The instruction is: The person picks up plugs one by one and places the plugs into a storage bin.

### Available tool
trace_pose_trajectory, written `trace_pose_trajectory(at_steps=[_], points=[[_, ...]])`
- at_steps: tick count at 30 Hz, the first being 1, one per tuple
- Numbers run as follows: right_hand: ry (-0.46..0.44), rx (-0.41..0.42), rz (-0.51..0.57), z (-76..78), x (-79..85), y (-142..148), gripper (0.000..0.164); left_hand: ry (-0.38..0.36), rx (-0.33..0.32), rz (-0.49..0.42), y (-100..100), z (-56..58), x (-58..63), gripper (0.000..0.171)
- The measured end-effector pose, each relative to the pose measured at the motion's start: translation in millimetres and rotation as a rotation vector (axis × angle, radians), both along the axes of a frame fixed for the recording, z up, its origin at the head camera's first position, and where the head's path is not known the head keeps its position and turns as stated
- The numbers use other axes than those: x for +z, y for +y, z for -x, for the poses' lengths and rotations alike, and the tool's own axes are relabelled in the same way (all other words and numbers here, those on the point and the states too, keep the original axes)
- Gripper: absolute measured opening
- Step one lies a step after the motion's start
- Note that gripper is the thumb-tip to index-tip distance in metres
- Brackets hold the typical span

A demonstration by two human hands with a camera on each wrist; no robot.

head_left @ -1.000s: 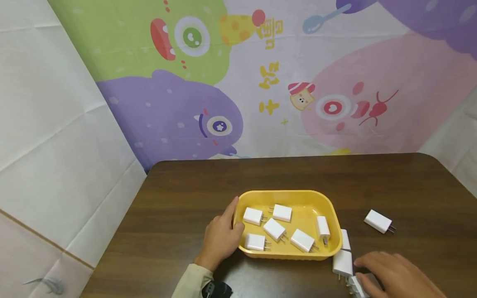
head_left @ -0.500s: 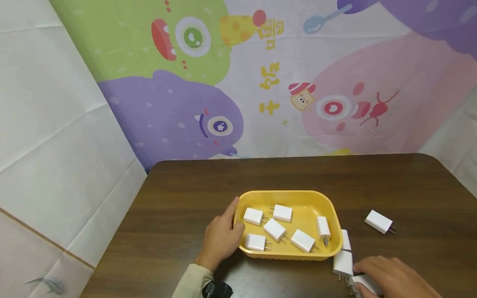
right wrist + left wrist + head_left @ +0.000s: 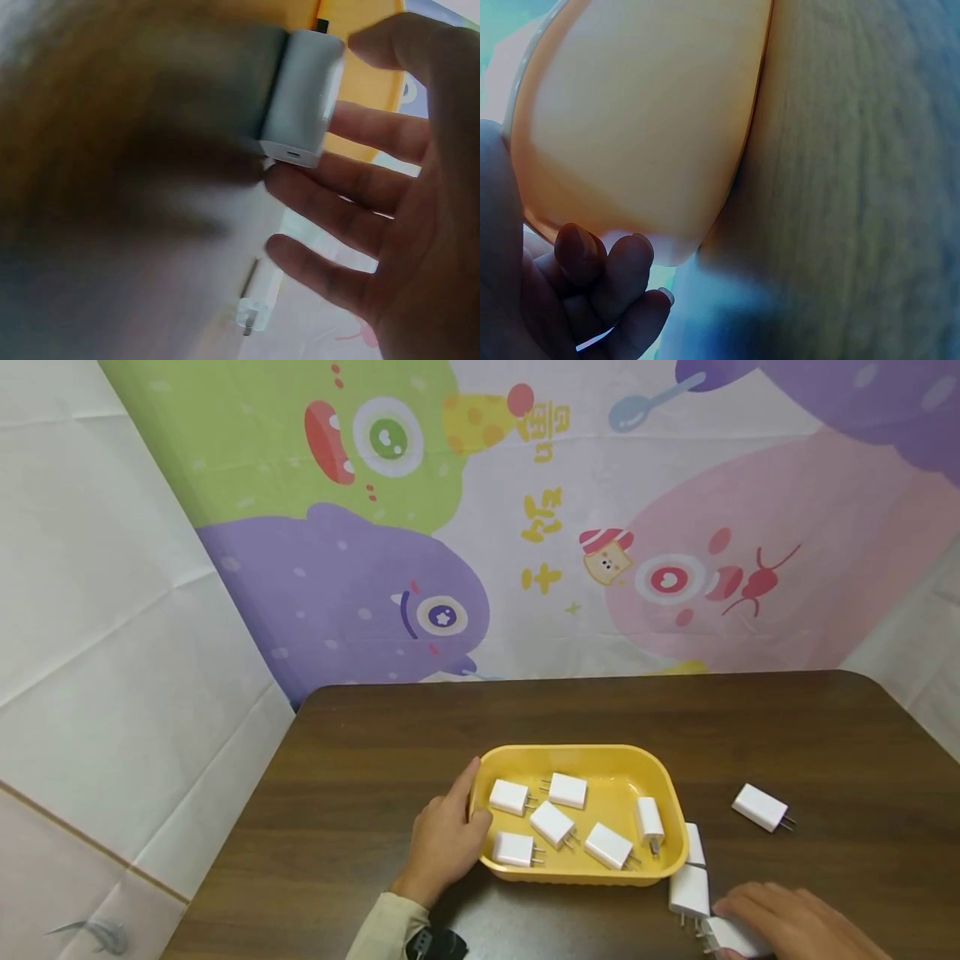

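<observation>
My left hand [image 3: 442,839] grips the left end of a yellow plastic basket [image 3: 585,877], with the index finger along its rim. In the left wrist view its other fingers [image 3: 630,270] curl beside the basket wall [image 3: 637,112]. Near the table's front edge, my right hand [image 3: 802,922] holds a white plug-in charger [image 3: 738,935] between thumb and fingers. The right wrist view shows this charger [image 3: 304,97] with its port end facing the camera. Two more white chargers [image 3: 688,891] lie against the basket's right front corner, left of that hand.
Several white chargers [image 3: 552,823] lie spread inside the basket, their prongs pointing various ways. One loose charger [image 3: 761,807] rests on the dark wooden table [image 3: 360,760] to the right. A cartoon-printed cloth [image 3: 555,635] hangs behind the table.
The charger at my right hand has turned over a little and shifted slightly right, and my fingers have closed in around it. My left hand and the basket stay put.
</observation>
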State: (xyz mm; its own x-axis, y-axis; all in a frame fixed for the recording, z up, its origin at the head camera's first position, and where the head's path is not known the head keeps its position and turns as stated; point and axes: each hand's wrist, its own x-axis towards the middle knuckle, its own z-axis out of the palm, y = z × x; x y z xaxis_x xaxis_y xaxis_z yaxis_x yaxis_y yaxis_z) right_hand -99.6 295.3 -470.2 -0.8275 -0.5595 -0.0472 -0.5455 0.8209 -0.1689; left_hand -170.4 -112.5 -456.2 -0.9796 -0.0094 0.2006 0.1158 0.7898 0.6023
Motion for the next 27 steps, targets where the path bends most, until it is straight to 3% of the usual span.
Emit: trace_pose_trajectory(at_steps=[6,16,27], points=[[-0.064,0.051,-0.053,4.6,2.1,5.7,0.076,0.015,-0.006,0.006,0.5,0.4,-0.8,0.065],[-0.193,0.008,-0.077,11.3,2.2,1.7,0.089,0.016,0.000,0.004,0.1,3.0,-0.6,0.065],[-0.215,-0.016,-0.078,10.0,-2.4,1.3,0.077,0.000,0.003,-0.002,-1.4,0.7,-2.9,0.065]])
